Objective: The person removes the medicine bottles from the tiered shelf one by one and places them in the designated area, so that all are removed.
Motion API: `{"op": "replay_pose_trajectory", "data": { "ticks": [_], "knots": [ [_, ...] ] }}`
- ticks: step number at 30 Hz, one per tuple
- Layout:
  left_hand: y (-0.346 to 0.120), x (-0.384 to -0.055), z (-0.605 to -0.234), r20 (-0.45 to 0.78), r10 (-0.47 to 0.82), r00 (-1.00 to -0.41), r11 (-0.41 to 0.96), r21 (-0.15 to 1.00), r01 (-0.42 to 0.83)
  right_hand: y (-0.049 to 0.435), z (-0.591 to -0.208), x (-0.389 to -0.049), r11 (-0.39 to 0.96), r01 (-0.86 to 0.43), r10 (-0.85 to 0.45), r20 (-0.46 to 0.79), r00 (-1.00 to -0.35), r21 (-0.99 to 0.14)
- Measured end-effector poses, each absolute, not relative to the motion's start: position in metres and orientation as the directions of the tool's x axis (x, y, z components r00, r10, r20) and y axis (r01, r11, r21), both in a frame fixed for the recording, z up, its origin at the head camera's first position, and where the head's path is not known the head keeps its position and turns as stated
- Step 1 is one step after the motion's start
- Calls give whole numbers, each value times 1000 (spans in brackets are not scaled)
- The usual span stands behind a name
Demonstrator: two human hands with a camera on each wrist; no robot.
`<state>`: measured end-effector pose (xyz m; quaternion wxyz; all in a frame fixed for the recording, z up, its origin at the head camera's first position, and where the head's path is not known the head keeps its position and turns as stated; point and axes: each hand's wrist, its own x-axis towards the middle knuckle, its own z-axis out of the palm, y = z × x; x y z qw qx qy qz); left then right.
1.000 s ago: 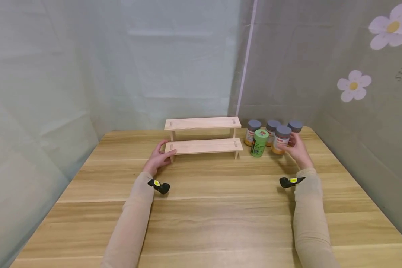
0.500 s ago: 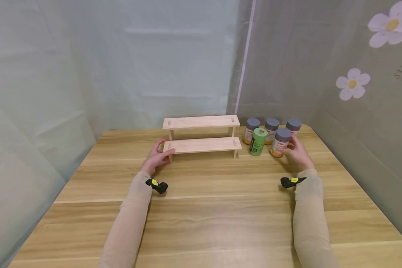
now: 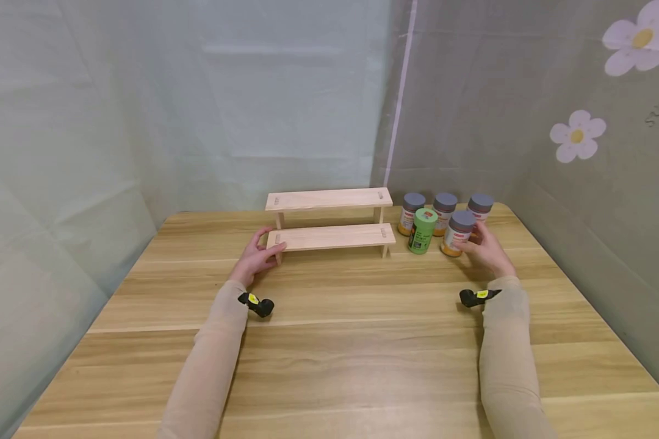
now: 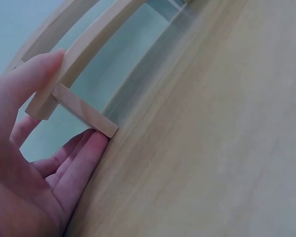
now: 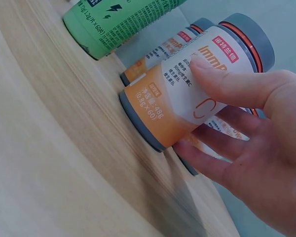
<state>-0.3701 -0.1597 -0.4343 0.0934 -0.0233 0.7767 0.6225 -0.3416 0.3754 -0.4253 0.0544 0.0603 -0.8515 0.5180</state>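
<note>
My left hand [image 3: 255,257] holds the left end of a pale two-tier wooden shelf [image 3: 329,238], thumb on the lower board and fingers by its short leg [image 4: 86,111]. With my right hand [image 3: 487,251] I grip a supplement jar [image 5: 187,89] with a grey lid and a white-and-orange label. My thumb presses the label and my fingers reach round behind. The jar stands nearly upright; whether its base touches the table cannot be told. Close to its left is a green jar [image 3: 423,231]. Behind stand more grey-lidded jars [image 3: 412,214], [image 3: 443,214], [image 3: 479,207].
The wooden table [image 3: 362,353] reaches from the front to a curtain [image 3: 285,110] hanging along its back. Another curtain with flowers [image 3: 578,136] hangs on the right. The upper board [image 3: 329,199] of the shelf stands close to the back edge.
The jar in my right hand has come down and slightly left, a little apart from the jars behind. My left hand stays on the shelf. The head view has shifted slightly.
</note>
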Motion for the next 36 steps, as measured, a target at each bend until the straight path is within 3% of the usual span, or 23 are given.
{"op": "replay_pose_trajectory", "data": {
  "ticks": [20,30,36],
  "knots": [
    [-159,-369,-442,-166,28,-986,261,953,-153,372,-421,-342,412,-152,-88,126,-988,-898],
    [-161,-368,-439,-150,32,-988,250,958,-138,364,-385,-337,397,-234,-29,243,-970,-887],
    [-158,-368,-439,-177,31,-984,263,951,-163,351,-366,-330,474,-258,-37,273,-961,-842]
  ]
}}
